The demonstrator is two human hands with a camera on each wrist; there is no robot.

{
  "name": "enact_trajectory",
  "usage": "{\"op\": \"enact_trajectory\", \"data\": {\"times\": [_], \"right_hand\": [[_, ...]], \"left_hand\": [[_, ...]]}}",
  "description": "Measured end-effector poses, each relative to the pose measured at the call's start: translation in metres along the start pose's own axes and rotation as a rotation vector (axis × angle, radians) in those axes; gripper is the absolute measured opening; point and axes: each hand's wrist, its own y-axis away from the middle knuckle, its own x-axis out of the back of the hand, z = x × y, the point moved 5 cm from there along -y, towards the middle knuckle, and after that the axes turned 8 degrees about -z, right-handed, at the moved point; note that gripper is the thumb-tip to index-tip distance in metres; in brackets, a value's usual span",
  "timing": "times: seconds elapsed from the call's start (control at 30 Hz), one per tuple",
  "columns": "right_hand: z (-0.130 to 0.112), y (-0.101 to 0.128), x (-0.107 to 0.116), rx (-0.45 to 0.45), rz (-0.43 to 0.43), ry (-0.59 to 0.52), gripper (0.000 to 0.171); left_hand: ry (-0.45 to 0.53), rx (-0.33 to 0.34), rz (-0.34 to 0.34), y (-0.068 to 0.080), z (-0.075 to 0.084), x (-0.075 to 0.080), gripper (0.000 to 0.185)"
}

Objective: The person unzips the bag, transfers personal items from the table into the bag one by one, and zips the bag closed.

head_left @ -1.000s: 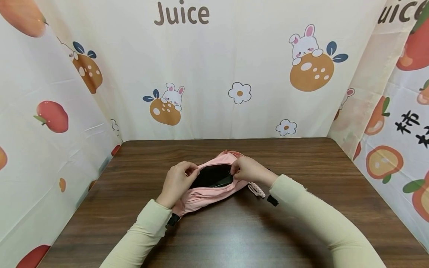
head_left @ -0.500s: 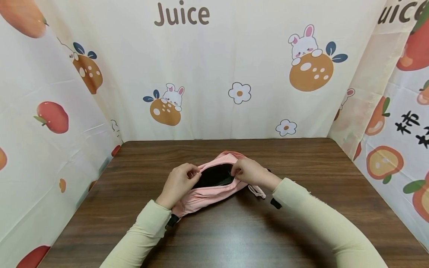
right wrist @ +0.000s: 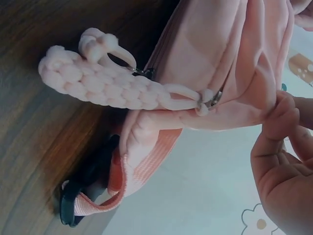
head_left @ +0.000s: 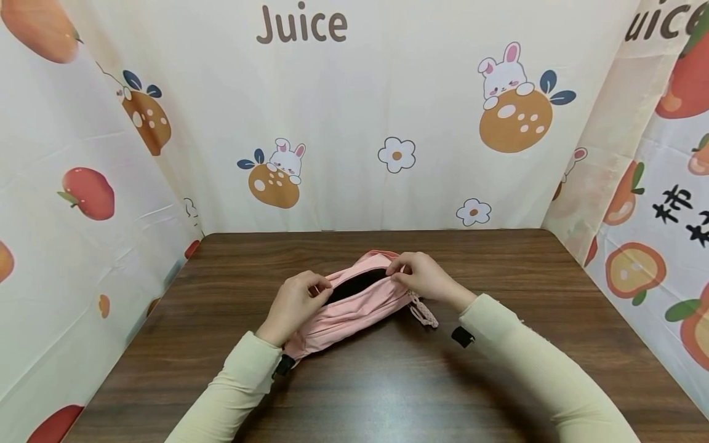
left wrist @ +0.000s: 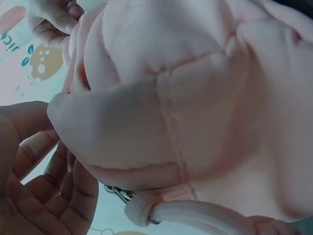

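A pink waist bag (head_left: 354, 314) lies slantwise on the table, its top opening (head_left: 357, 284) parted in a narrow dark slit. At the slit's left end my left hand (head_left: 296, 304) pinches the fabric edge between thumb and fingers. My right hand (head_left: 423, 277) pinches the rim at the right end. The right wrist view shows a braided pink pull (right wrist: 102, 83) hanging from a zip and a strap with a black buckle (right wrist: 71, 203). In the left wrist view, the bag's stitched side fills most of the picture. The bag's inside is too dark to make out.
The dark wood table (head_left: 388, 394) extends around the bag. Behind it and at both sides hangs a pale fruit-and-rabbit printed curtain (head_left: 343, 98). Small black pieces sit at the left cuff (head_left: 260, 360) and the right cuff (head_left: 487, 320).
The right hand has come up out of the bag's mouth and shifted slightly right. The opening has narrowed, and the dark glossy surface seen inside is hidden. The left hand has barely moved.
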Motion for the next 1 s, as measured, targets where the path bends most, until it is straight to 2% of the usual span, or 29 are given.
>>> {"op": "enact_trajectory", "data": {"times": [0.13, 0.27, 0.47, 0.7, 0.83, 1.0], "right_hand": [[0.001, 0.001, 0.001, 0.008, 0.024, -0.055, 0.008], [0.001, 0.001, -0.001, 0.003, 0.010, -0.076, 0.008], [0.000, 0.002, -0.002, -0.009, -0.004, -0.061, 0.008], [-0.002, 0.002, -0.001, -0.003, 0.002, -0.027, 0.007], [-0.009, 0.002, 0.002, 0.001, 0.001, -0.012, 0.010], [-0.022, 0.001, 0.003, 0.036, 0.018, 0.011, 0.012]], "left_hand": [[0.027, 0.013, -0.038, 0.001, 0.000, -0.001, 0.004], [0.048, 0.023, -0.058, 0.002, -0.002, -0.002, 0.003], [0.081, 0.049, -0.055, 0.004, -0.006, -0.001, 0.003], [0.113, 0.088, -0.050, 0.009, -0.013, 0.004, 0.011], [0.116, 0.096, -0.028, 0.014, -0.018, 0.010, 0.013], [0.124, 0.138, -0.029, 0.019, -0.028, 0.014, 0.018]]}}
